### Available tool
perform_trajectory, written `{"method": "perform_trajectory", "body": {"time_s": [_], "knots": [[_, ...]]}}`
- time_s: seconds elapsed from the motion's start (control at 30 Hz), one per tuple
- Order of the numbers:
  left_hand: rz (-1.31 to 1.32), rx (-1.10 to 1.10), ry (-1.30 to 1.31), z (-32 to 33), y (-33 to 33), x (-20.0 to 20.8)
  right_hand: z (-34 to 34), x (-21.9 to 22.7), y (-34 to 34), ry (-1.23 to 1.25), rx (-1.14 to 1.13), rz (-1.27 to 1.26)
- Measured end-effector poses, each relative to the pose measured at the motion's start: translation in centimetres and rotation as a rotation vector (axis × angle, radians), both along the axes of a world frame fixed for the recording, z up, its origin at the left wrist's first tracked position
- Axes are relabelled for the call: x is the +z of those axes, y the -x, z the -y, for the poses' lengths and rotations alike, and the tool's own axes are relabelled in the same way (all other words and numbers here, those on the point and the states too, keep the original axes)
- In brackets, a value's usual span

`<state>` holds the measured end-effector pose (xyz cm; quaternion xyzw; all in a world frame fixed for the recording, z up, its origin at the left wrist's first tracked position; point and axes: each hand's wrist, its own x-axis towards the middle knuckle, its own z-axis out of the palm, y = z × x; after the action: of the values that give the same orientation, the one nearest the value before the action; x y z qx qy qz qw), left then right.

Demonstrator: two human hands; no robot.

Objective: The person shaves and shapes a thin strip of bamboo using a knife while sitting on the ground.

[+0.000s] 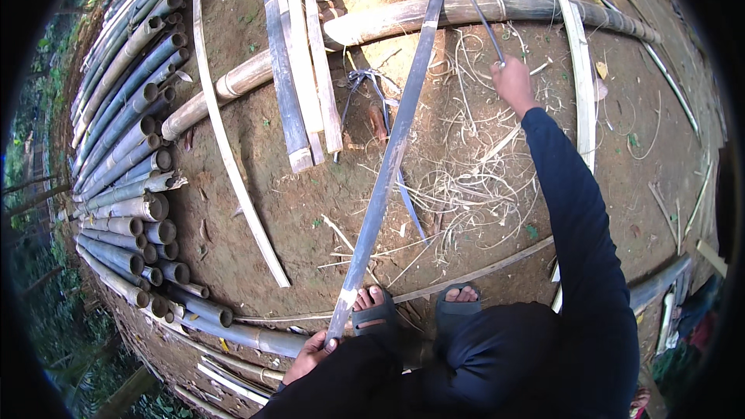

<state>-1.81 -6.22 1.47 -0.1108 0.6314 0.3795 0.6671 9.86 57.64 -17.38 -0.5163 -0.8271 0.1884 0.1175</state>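
Observation:
My left hand [309, 358], low in the view beside my leg, is closed round the near end of a long dark bamboo strip [390, 157]. The strip slants away and its far end crosses over a thick bamboo pole [535, 9] lying across the ground. Out to the right, my right hand [514, 85] grips a knife, whose handle is mostly hidden in my fist. Its narrow dark blade [483, 19] points away and to the left, over the pole and apart from the strip. Curly pale bamboo shavings [489, 190] lie scattered below that hand.
Many bamboo poles [128, 143] are stacked along the left. Split slats [287, 77] lean across the thick pole, with a pale slat [233, 159] to their left and another slat [579, 70] at right. Purple-blue cord [372, 77] lies mid-ground. My sandalled feet [458, 302] are close by.

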Motion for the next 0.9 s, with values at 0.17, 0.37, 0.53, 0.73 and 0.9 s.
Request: {"method": "perform_trajectory", "body": {"time_s": [0.17, 0.37, 0.53, 0.73, 0.9], "knots": [[-0.051, -0.013, 0.037, -1.3, 2.5, -0.5, 13.1, 2.4, -1.9, 0.063, 0.451, -0.177], [-0.622, -0.64, 0.148, -6.1, 1.5, -1.6, 30.2, 9.1, -5.7, 0.221, 0.968, -0.136], [-0.336, -0.253, -0.184, -10.1, 0.3, -2.1, 36.3, 10.3, -7.4, 0.332, 1.042, -0.162], [-0.051, -0.168, -0.066, -11.0, 0.5, -0.9, 28.0, 8.6, -5.5, 0.096, 0.821, -0.069], [0.208, -0.07, -0.116, -12.0, 0.0, 0.4, 24.5, 8.6, -4.8, 0.081, 0.681, -0.027]]}}
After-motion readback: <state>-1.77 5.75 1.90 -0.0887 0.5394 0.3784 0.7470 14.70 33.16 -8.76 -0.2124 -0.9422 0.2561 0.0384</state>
